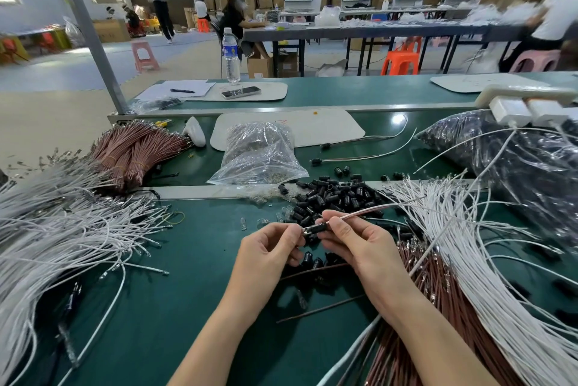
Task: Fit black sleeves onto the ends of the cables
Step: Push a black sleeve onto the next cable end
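Hands met low in the middle of the view, above the green table [175,291]. The left hand [269,255] had its fingers curled, and its fingertips pinched, as it seemed, a small metal terminal [305,231] that stuck out of a black sleeve [316,227]; the contact itself was too small to see surely. The right hand [359,245] pinched a pink-brown cable [375,209] between thumb and forefinger, just behind the sleeve. The sleeve sat on the end of this cable, between the two hands, and the cable ran up and to the right.

To the right of the hands lay brown cables [438,288], with many white cables [488,260] spread over them. A second heap of white cables [62,229] covered the left side of the table.

Just behind the hands was a pile of loose black sleeves [331,194]. Farther back lay a clear plastic bag [259,154] of small parts, with tied brown bundles [134,151] to its left and a dark plastic bag [525,166] at the right. On the far part of the table stood a water bottle [230,54], near a phone [240,92] and a pen [182,91].
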The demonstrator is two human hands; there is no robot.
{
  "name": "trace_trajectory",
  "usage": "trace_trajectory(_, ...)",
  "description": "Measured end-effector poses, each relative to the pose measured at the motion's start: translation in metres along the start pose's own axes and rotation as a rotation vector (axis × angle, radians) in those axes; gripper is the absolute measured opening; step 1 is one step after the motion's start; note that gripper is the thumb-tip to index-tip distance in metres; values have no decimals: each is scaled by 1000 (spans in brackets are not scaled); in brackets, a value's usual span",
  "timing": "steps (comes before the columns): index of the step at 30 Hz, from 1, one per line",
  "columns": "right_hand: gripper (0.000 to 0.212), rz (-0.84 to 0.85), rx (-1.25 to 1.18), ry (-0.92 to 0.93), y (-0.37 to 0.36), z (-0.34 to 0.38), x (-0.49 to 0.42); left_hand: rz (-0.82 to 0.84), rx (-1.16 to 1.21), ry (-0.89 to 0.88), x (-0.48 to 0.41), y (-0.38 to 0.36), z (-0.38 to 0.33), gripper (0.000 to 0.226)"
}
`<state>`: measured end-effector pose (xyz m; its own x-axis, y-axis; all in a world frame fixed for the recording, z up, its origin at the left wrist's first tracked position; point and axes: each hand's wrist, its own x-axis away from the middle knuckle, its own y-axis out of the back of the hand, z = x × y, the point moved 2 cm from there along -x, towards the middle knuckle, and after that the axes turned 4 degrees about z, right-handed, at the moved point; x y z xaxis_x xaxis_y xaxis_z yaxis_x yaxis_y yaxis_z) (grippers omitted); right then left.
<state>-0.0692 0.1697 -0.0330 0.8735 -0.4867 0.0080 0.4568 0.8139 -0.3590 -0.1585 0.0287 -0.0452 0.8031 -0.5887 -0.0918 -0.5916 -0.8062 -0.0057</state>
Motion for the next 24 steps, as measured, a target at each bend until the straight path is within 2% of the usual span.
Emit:
trace_trajectory(9, 22, 10, -5, 0, 0, -1, 0, -3, -4, 1, 0, 0, 0, 16)
trace_trajectory(16, 33, 46, -52, 3, 0, 1, -1, 6, -15, 8, 0, 1, 1, 15)
trace_trajectory(24, 25, 95, -158, -29, -3, 1, 0, 4, -34, -11, 0, 0, 1, 19)
